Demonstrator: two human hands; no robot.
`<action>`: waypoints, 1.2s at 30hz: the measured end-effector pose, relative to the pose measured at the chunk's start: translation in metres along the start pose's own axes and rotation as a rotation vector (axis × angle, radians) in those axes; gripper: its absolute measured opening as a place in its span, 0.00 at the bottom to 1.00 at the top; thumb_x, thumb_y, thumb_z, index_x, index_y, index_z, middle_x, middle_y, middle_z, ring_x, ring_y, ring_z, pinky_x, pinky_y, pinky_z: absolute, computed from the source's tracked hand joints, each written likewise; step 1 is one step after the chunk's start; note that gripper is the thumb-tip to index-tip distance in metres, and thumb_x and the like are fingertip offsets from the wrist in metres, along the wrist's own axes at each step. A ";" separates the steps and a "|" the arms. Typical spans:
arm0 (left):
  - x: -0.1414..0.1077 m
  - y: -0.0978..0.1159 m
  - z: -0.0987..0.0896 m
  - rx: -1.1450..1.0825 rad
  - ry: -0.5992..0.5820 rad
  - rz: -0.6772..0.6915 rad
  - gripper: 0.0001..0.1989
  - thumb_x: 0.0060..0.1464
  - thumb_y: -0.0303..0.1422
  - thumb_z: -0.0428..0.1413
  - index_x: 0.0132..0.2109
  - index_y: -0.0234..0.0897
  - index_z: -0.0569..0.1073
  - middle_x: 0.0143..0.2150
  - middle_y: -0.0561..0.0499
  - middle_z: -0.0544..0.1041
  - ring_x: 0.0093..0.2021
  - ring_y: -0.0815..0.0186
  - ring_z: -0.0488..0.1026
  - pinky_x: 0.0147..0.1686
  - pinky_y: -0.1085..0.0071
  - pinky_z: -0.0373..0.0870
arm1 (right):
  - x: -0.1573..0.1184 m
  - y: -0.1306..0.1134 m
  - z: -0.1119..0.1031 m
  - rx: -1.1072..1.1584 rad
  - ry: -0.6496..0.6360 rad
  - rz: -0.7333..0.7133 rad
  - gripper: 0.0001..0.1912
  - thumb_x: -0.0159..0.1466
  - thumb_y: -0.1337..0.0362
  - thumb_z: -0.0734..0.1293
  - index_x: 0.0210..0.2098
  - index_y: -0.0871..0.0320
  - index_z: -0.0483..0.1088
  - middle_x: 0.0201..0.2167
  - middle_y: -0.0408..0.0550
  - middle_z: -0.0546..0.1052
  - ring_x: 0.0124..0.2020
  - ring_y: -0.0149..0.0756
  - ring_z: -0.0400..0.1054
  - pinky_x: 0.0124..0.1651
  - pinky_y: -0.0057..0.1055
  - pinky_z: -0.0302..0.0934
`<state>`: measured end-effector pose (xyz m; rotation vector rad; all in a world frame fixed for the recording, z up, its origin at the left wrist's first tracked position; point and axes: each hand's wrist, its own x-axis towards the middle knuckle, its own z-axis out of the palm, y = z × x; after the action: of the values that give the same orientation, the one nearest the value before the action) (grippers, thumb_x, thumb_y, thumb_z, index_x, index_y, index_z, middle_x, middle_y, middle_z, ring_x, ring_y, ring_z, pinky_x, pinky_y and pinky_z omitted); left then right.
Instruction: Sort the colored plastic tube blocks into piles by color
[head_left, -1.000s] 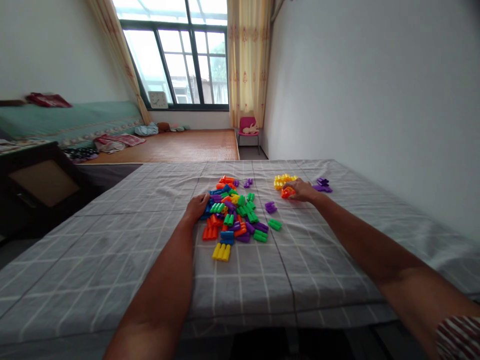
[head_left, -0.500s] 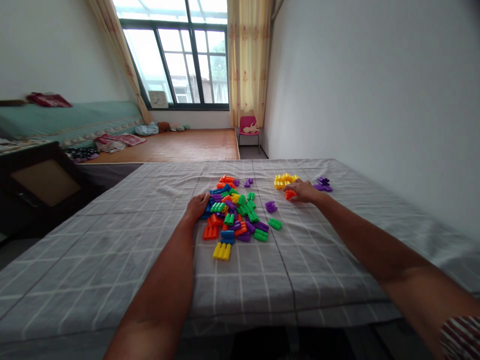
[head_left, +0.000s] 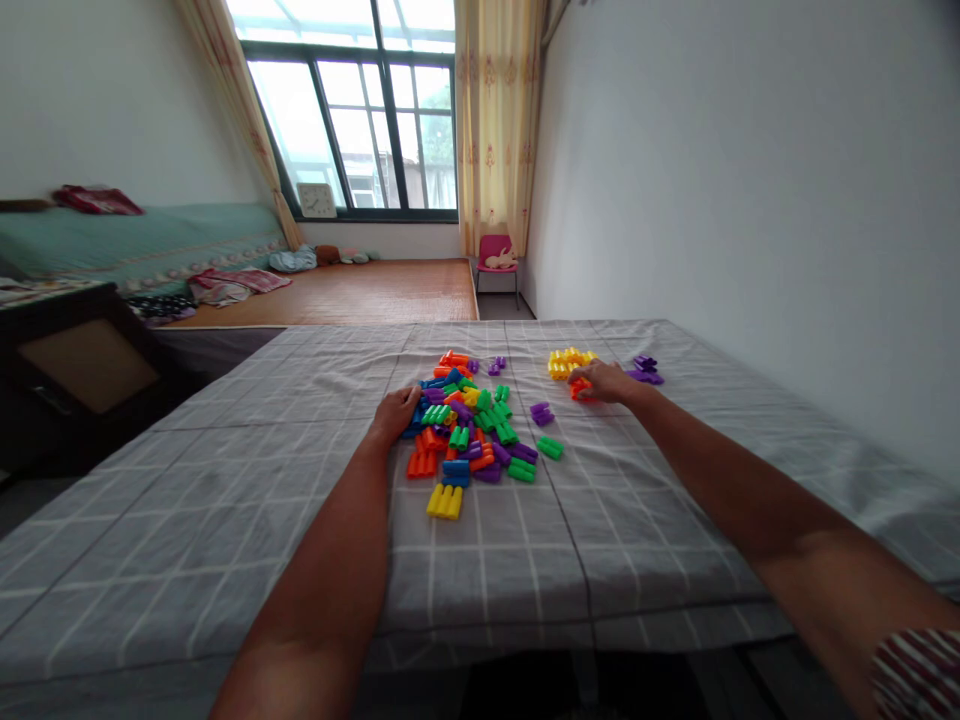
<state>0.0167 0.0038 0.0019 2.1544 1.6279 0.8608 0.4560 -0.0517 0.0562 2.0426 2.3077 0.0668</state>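
My left hand (head_left: 397, 410) is resting palm-down against the left edge of a mixed pile (head_left: 459, 438) of plastic blocks, its fingers touching the blue pieces there. It seems to be steadying that side, perhaps so the heap is not spreading; I cannot tell whether the fingers are gripping anything. My right hand (head_left: 604, 382) is bending its fingers over an orange block (head_left: 578, 389) on the far right part of the cloth-covered surface (head_left: 262, 540). The fingertips are touching it from above, but whether they are pinching or merely resting I cannot tell, as the hand is hiding part of it.

That block is lying just in front of a yellow group (head_left: 568, 362), while a purple group (head_left: 646, 372) is sitting beyond my right wrist. These groups are standing apart from the pile, each in one colour, so colour is probably deciding their places. A green piece (head_left: 550, 448) and a yellow piece (head_left: 445, 502) are lying loose near the pile's edges, seemingly in no order.
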 end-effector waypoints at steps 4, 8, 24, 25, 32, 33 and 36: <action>0.000 -0.001 0.001 0.006 -0.002 0.000 0.28 0.59 0.49 0.39 0.35 0.35 0.78 0.31 0.47 0.79 0.33 0.61 0.71 0.30 0.71 0.58 | -0.005 0.001 -0.002 0.028 0.032 -0.024 0.21 0.56 0.58 0.69 0.50 0.45 0.72 0.54 0.48 0.72 0.56 0.53 0.61 0.52 0.55 0.57; 0.001 0.000 0.001 -0.002 -0.006 -0.008 0.28 0.59 0.48 0.40 0.37 0.36 0.78 0.33 0.46 0.80 0.35 0.60 0.72 0.31 0.71 0.59 | -0.010 -0.013 -0.006 0.086 0.144 -0.128 0.20 0.57 0.61 0.69 0.49 0.47 0.72 0.53 0.46 0.73 0.56 0.50 0.62 0.53 0.49 0.59; -0.001 0.001 0.004 -0.011 0.008 -0.038 0.25 0.61 0.45 0.41 0.37 0.35 0.79 0.33 0.44 0.80 0.34 0.62 0.72 0.30 0.70 0.58 | -0.026 -0.088 0.050 0.926 0.239 -0.232 0.11 0.58 0.59 0.66 0.39 0.55 0.65 0.51 0.53 0.72 0.44 0.37 0.72 0.47 0.39 0.68; -0.001 0.001 0.005 -0.014 0.014 -0.045 0.25 0.61 0.45 0.41 0.37 0.35 0.79 0.33 0.44 0.80 0.34 0.62 0.72 0.31 0.70 0.58 | -0.028 -0.088 0.052 0.944 0.235 -0.247 0.11 0.58 0.59 0.66 0.39 0.55 0.64 0.53 0.53 0.71 0.46 0.38 0.71 0.49 0.40 0.67; -0.002 -0.003 0.007 -0.028 0.009 -0.032 0.25 0.61 0.45 0.41 0.36 0.35 0.79 0.33 0.44 0.79 0.35 0.62 0.73 0.32 0.70 0.60 | -0.032 -0.079 0.049 0.710 0.286 -0.245 0.15 0.57 0.62 0.65 0.44 0.55 0.66 0.48 0.51 0.74 0.49 0.41 0.69 0.49 0.38 0.65; -0.002 -0.003 0.007 -0.035 0.006 -0.032 0.26 0.61 0.45 0.42 0.36 0.35 0.79 0.33 0.45 0.79 0.35 0.62 0.73 0.32 0.70 0.60 | -0.031 -0.076 0.048 0.668 0.288 -0.254 0.16 0.57 0.62 0.65 0.45 0.55 0.67 0.47 0.50 0.74 0.49 0.40 0.69 0.49 0.38 0.64; -0.001 -0.003 0.006 -0.131 0.028 -0.039 0.26 0.59 0.48 0.42 0.39 0.34 0.79 0.34 0.46 0.80 0.36 0.61 0.73 0.33 0.70 0.63 | -0.028 -0.067 0.048 0.559 0.288 -0.297 0.16 0.57 0.63 0.65 0.45 0.54 0.70 0.44 0.49 0.75 0.48 0.41 0.68 0.52 0.37 0.62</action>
<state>0.0177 0.0040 -0.0048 2.0239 1.5749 0.9623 0.3967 -0.0876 0.0041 1.9640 3.0663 -0.3615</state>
